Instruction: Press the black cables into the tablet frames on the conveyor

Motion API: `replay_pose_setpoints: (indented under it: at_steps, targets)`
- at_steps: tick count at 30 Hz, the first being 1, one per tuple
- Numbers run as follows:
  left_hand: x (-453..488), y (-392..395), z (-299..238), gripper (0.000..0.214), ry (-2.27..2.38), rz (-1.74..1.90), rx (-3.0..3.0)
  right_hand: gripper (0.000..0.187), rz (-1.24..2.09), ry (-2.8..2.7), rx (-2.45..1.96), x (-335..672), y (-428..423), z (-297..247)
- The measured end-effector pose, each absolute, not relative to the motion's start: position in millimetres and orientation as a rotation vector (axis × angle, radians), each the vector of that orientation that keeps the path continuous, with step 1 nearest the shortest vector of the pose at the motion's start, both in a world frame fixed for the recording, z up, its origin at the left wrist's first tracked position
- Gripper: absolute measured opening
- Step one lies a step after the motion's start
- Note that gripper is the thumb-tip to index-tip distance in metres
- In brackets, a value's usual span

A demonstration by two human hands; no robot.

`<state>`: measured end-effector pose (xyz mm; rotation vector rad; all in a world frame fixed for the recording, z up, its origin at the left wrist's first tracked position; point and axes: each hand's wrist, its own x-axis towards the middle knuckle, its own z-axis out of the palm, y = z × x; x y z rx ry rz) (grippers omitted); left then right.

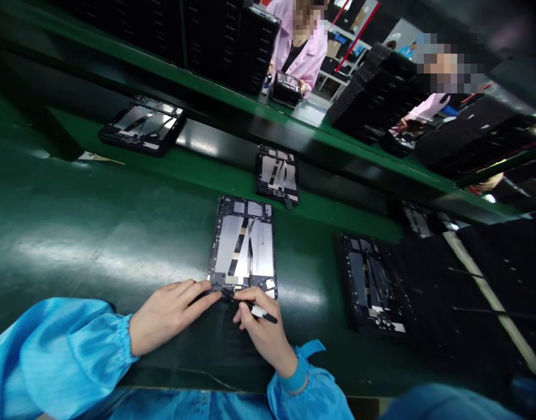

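An opened tablet chassis (244, 245) lies on the green belt in front of me, with silver shields and black ribbon cables showing. My left hand (169, 315) rests flat with fingers stretched out, its fingertips touching the chassis's near left edge. My right hand (261, 332) is closed in a pinch on a thin black tool (254, 308), whose tip sits at the near edge of the chassis. Both arms wear blue sleeves.
Other open chassis lie on the belt: one further back (277, 175), one at the far left (143, 125), one at the right (373, 283). Stacks of black trays (233, 35) line the far side, where two people in pink coats work. More dark trays (491, 274) sit at right.
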<state>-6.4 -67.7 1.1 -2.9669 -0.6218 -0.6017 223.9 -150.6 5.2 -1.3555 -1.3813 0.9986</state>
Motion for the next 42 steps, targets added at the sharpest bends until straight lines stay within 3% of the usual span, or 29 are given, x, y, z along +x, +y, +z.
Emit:
replay_pose_setpoints:
  at_steps: [35, 42]
  targets:
    - [-4, -65, 6, 0.036, -0.63, -0.704, -2.995, 0.018, 1.014, -1.081, -1.399, 232, -157, -5]
    - [-14, -60, -4, 0.037, -0.545, -0.786, -2.994, 0.014, 1.032, -1.241, -1.254, 228, -157, -1]
